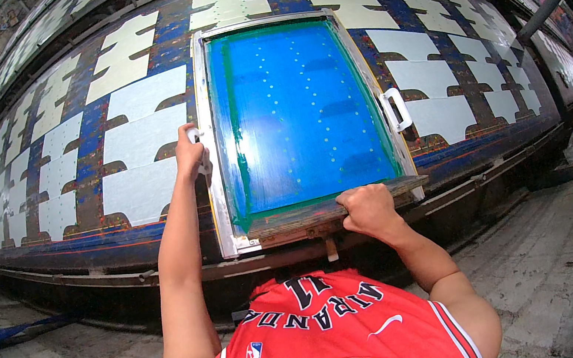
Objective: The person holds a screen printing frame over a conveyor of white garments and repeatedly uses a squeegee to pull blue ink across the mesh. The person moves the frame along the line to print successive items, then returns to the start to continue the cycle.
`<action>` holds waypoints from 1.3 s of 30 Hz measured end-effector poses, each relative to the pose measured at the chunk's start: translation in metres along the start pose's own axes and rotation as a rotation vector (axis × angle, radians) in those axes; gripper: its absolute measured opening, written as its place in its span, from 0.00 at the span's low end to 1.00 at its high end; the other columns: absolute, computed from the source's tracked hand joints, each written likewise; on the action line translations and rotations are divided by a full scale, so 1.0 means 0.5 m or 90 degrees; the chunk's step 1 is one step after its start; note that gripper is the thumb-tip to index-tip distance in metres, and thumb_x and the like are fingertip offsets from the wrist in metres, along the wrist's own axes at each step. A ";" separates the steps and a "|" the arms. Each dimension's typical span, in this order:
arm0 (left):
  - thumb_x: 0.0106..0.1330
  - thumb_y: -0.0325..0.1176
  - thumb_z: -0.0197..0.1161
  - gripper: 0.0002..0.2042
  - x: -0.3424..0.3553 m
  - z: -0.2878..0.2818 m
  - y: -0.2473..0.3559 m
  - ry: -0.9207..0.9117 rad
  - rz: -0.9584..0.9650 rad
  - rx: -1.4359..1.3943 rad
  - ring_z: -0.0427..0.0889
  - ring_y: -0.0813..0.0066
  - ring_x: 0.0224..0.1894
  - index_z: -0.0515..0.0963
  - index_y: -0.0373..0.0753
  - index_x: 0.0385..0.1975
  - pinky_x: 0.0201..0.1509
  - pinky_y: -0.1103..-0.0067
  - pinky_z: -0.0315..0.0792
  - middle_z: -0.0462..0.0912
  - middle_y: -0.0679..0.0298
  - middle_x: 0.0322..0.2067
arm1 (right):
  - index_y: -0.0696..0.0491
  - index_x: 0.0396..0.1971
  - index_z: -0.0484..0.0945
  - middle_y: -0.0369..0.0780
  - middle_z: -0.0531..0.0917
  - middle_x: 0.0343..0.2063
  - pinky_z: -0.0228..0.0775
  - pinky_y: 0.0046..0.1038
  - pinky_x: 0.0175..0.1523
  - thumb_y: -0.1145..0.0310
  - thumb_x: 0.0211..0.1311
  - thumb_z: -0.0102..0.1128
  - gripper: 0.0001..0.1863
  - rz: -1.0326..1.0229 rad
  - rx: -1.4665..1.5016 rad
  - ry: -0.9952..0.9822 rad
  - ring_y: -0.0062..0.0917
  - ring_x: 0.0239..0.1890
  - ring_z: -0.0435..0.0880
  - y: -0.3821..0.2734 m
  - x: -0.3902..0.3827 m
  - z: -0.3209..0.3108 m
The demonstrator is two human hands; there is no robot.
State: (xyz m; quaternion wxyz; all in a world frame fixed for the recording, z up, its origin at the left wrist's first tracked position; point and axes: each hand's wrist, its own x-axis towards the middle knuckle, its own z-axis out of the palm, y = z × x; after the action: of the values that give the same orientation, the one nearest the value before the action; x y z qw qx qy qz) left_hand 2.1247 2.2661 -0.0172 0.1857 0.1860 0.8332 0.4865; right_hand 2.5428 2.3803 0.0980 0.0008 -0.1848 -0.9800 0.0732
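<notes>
The blue panel [299, 117] at the centre of the frame looks smooth and glossy, with a pale streak of reflected light down its left part, and the green border [239, 141] around it seems like a brushed-on coating, uneven at the edges. Its surrounding metal frame [218, 190] is silvery, dulled and smeared. The white handles [389, 114] look like smooth plastic. Along the lower edge, the bar [300, 216] appears to be worn, stained wood. White pieces [145, 137] at left look matt, on a bench [84, 166] rough with blotched paint. The red jersey [302, 349] is soft cloth; the floor [537, 244] at lower right, rough, matt masonry.
</notes>
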 end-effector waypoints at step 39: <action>0.45 0.16 0.63 0.35 -0.014 -0.001 0.015 0.015 -0.001 0.064 0.84 0.46 0.46 0.68 0.46 0.59 0.49 0.63 0.76 0.84 0.46 0.43 | 0.53 0.20 0.79 0.42 0.84 0.24 0.79 0.36 0.34 0.68 0.33 0.67 0.10 -0.067 0.011 0.162 0.36 0.29 0.86 0.073 0.157 0.080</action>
State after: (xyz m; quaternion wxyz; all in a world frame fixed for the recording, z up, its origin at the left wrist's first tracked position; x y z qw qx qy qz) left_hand 2.1313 2.2655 -0.0096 0.1664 0.1886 0.8589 0.4462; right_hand 2.4816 2.4366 0.0511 0.1303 -0.1413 -0.9797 0.0573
